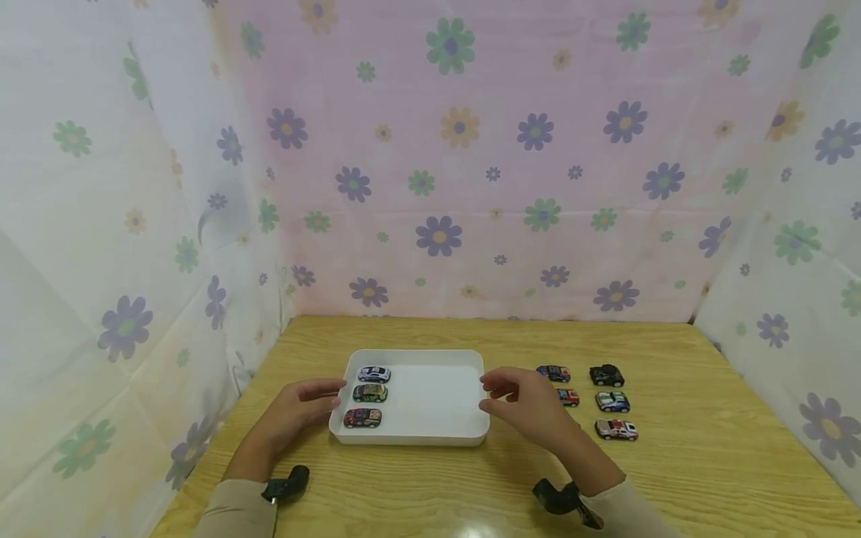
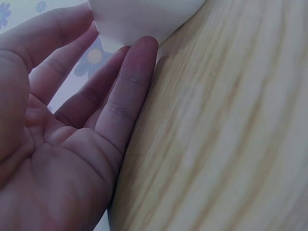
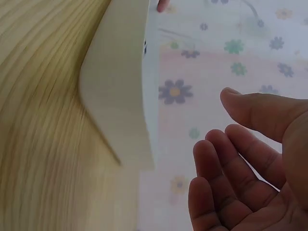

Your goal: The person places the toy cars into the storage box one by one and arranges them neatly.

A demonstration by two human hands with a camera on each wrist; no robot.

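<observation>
A white rectangular tray (image 1: 437, 403) lies on the table in front of me. Along its left side sit three toy cars: a white one (image 1: 374, 373), a green patterned one (image 1: 370, 392) and a dark red one (image 1: 362, 418). My left hand (image 1: 296, 411) is at the tray's left end, and in the left wrist view its extended fingertips touch the white wall (image 2: 139, 19). At the right end is my right hand (image 1: 528, 407), fingers loosely bent. The right wrist view shows that hand (image 3: 250, 168) apart from the tray wall (image 3: 115, 82), holding nothing.
Right of the tray, more toy cars stand on the wooden table (image 1: 417, 486): a black one (image 1: 607, 375), a blue-and-white one (image 1: 613, 402), a red-and-white one (image 1: 616, 430) and a blue-and-red one (image 1: 554, 373). My right hand partly covers a red one (image 1: 569, 397). Flowered cloth (image 1: 498, 149) surrounds the table.
</observation>
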